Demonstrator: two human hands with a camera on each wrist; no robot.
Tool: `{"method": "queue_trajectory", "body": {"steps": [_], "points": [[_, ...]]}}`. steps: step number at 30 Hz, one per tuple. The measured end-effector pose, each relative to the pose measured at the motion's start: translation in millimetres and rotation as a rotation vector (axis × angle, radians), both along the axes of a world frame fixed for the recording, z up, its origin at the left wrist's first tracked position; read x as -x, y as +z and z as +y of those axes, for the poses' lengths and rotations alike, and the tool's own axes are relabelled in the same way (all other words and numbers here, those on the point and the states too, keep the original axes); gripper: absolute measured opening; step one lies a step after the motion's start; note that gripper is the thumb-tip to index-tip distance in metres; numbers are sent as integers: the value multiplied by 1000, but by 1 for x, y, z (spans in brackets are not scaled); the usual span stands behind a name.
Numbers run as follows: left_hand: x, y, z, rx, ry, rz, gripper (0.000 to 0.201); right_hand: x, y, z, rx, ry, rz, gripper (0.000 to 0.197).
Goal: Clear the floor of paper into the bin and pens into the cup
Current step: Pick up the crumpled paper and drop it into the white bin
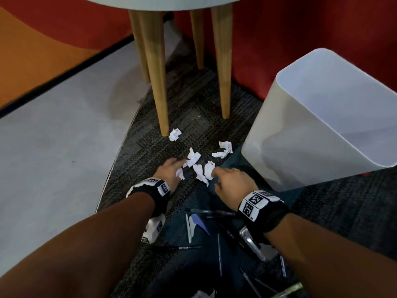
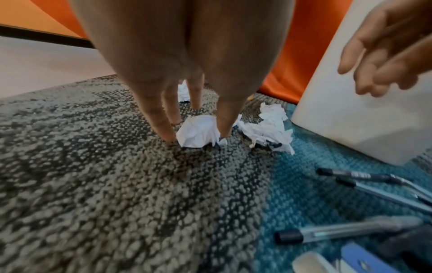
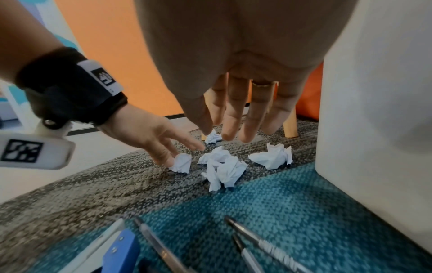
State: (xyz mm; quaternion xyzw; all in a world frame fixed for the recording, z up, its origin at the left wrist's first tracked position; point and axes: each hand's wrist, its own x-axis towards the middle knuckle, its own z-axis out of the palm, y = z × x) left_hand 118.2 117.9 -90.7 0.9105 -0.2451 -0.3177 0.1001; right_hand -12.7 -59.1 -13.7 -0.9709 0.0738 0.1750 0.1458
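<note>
Several crumpled white paper balls lie on the grey carpet, one by a table leg, one near the bin, a cluster in the middle. My left hand is down on the carpet and pinches a small ball between thumb and fingers. My right hand hovers open, fingers straight, just above the cluster, holding nothing. The white bin stands to the right of the papers. Several pens lie on the blue carpet behind my hands. I cannot make out the cup with any certainty.
Wooden table legs stand just beyond the papers, with a red wall behind them. A flat blue and white object lies among the pens. Smooth grey floor spreads to the left of the carpet.
</note>
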Motion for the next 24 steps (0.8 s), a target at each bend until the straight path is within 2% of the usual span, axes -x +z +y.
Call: {"method": "queue_trajectory", "body": {"steps": [3, 6, 10, 14, 17, 24], "points": [[-1, -6, 2, -87, -143, 66, 66, -12, -1, -3, -5, -66, 35, 27], [7, -9, 5, -166, -217, 49, 52, -21, -10, -5, 2, -87, 124, 38], [21, -8, 12, -72, -125, 28, 30, -33, -29, -1, -17, -55, 191, 59], [21, 0, 15, -27, -77, 64, 30, -40, -49, 3, -57, 9, 293, 74], [19, 6, 12, 11, -30, 49, 30, -38, -57, 4, -22, 35, 304, 68], [27, 28, -19, 168, 28, 6, 16, -16, -77, -3, 24, -84, 114, 30]]}}
